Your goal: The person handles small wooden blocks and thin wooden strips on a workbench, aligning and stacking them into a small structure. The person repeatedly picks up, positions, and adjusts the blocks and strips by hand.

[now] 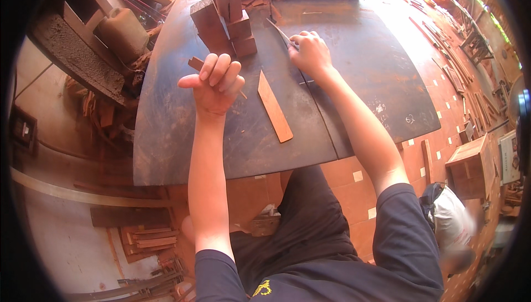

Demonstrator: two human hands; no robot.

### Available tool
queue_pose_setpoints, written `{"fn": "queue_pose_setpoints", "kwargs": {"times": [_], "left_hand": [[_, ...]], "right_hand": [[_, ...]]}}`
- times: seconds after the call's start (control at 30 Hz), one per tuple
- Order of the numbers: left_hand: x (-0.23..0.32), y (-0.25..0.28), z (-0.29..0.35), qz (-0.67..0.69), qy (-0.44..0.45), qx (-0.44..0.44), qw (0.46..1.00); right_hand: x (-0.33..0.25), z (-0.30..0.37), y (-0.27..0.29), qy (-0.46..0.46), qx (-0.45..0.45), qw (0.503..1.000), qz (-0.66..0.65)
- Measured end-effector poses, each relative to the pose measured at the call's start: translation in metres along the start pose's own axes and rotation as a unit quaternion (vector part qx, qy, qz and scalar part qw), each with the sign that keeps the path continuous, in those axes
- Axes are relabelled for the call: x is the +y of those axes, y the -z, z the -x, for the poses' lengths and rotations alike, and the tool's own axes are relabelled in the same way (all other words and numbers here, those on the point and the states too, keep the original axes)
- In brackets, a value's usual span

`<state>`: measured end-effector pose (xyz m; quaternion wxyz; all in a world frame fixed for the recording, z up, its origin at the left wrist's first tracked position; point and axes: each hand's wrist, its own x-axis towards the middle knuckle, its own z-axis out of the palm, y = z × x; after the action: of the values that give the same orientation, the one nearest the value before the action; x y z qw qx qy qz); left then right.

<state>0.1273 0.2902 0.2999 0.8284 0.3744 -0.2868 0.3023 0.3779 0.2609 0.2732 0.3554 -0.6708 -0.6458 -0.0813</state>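
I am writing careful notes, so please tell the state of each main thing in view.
Left hand: open, fingers half curled
Right hand: closed on thin pointed piece
Wooden strip: lying flat, loose
Wooden blocks: grouped closely together
Small stick: partly hidden by left hand
Table: marked

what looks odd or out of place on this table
Mildly odd: the wooden blocks stand in an uneven cluster beyond the left hand, and pale marks smudge the dark tabletop near its right corner.
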Motion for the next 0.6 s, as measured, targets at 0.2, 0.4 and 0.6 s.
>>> {"fn": "queue_pose_setpoints", "kwargs": {"times": [0.2, 0.4, 0.6], "left_hand": [[-0.002, -0.006, -0.001, -0.080, -0.032, 0.171, 0.982], [-0.011, -0.015, -0.010, -0.229, -0.045, 0.492, 0.839], [-0.015, -0.019, -0.016, -0.320, -0.030, 0.529, 0.786]], "right_hand": [[0.003, -0.002, 0.005, -0.050, 0.012, 0.999, -0.007], [0.006, -0.010, 0.015, -0.192, 0.035, 0.975, -0.105], [0.015, -0.018, 0.014, -0.261, 0.019, 0.923, -0.283]]}}
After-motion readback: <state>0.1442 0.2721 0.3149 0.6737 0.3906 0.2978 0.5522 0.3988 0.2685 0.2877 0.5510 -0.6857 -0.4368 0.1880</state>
